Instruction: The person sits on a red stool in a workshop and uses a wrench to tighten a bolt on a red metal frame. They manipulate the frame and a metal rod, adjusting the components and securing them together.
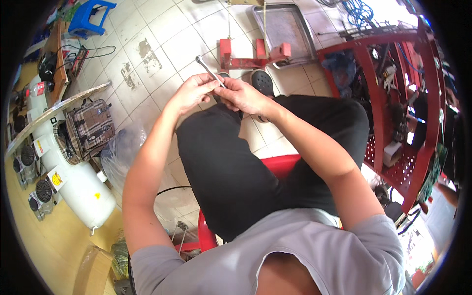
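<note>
You have the wrench (210, 72) out in front of you, its rounded end pointing far and left. Your left hand (192, 94) and right hand (242, 95) both pinch its near part (your fingers hide the rest). The step looks like handling it two-handed; the next move seems to call for one secure hold. Beyond lies the red frame (241, 63), then the metal tray (289, 30), farther right.
</note>
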The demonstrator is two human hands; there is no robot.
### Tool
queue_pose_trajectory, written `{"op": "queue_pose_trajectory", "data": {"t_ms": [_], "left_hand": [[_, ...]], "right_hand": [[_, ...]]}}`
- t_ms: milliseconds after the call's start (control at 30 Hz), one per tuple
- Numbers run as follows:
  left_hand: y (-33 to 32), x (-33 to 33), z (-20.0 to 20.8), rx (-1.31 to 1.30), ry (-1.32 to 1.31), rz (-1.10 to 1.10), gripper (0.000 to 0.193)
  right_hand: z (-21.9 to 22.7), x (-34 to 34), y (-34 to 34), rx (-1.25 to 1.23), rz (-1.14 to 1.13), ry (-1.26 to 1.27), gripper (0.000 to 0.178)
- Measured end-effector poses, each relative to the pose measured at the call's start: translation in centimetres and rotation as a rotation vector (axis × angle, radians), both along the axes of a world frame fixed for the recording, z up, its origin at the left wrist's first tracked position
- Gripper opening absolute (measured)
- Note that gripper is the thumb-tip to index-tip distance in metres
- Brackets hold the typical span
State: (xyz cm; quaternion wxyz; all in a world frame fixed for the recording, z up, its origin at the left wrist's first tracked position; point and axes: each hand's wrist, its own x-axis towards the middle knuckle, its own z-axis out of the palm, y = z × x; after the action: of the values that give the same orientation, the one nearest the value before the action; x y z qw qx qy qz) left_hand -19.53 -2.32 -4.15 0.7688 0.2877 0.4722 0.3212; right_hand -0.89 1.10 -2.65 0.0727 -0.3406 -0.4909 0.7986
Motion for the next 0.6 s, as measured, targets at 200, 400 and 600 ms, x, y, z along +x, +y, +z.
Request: {"op": "queue_pose_trajectory", "data": {"t_ms": [200,400,600], "left_hand": [[7.7,3.1,8.3,0.227,1.101,-0.442,0.03],[8.7,5.6,4.0,0.53,1.366,0.12,0.035],[10.9,4.4,2.8,0.38,1.178,-0.149,0.037]], "right_hand": [[-2.3,5.7,-0.8,0.577,-0.296,-0.492,0.028],[-8.4,3.4,1.9,0.739,0.15,-0.6,0.035],[-13.4,1.9,4.9,0.466,-0.03,-0.673,0.032]]}}
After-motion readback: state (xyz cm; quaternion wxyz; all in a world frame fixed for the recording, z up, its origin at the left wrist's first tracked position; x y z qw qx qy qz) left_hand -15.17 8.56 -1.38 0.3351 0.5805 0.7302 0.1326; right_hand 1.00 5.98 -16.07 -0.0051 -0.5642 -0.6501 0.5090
